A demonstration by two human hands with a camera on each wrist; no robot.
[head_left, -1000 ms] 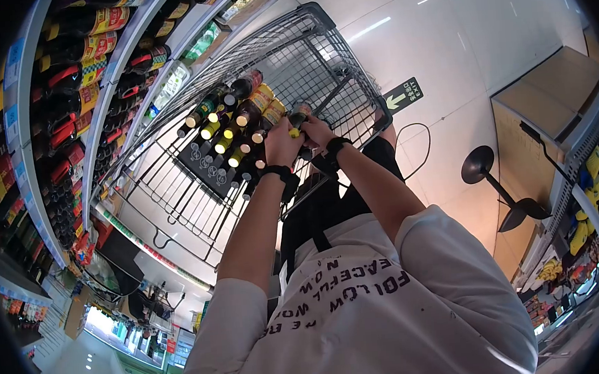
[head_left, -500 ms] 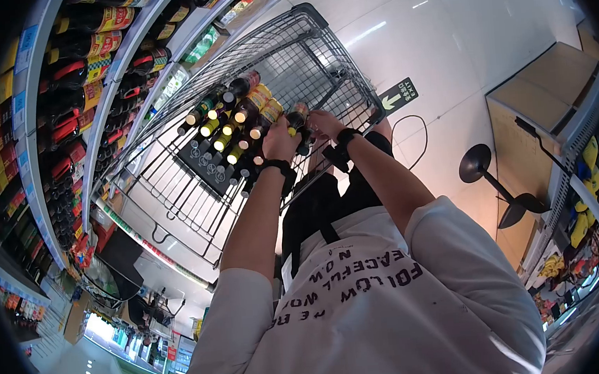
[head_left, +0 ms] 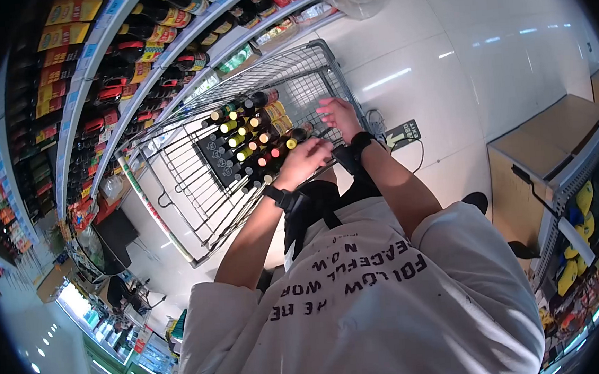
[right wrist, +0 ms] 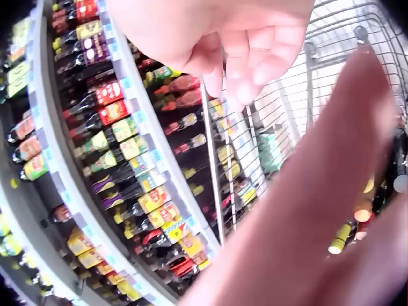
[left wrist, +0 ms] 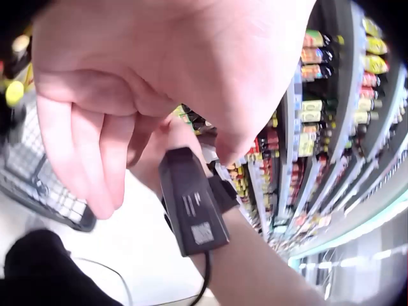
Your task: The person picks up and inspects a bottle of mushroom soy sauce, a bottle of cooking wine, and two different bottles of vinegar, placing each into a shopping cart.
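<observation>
A wire shopping cart (head_left: 319,51) stands in front of me with several dark bottles (head_left: 247,138) upright in its near part, their caps yellow, orange and red. My left hand (head_left: 306,160) hovers just over the nearest bottles. In the left wrist view the left hand (left wrist: 95,159) has loosely curled fingers with nothing in them. My right hand (head_left: 339,115) is raised over the cart's right rim with its fingers spread. The right wrist view shows the right hand (right wrist: 236,70) empty too, with my left forearm (right wrist: 306,210) blurred in front.
Shelves of sauce bottles (head_left: 130,53) run along the left of the cart. A green exit arrow (head_left: 402,133) is stuck on the white tiled floor beside a cable. A wooden counter (head_left: 547,149) stands at the right.
Both hands had held a red-capped bottle at the cart's near edge. They have let go: the right hand lifted away with spread fingers, the left drew back. The view has shifted.
</observation>
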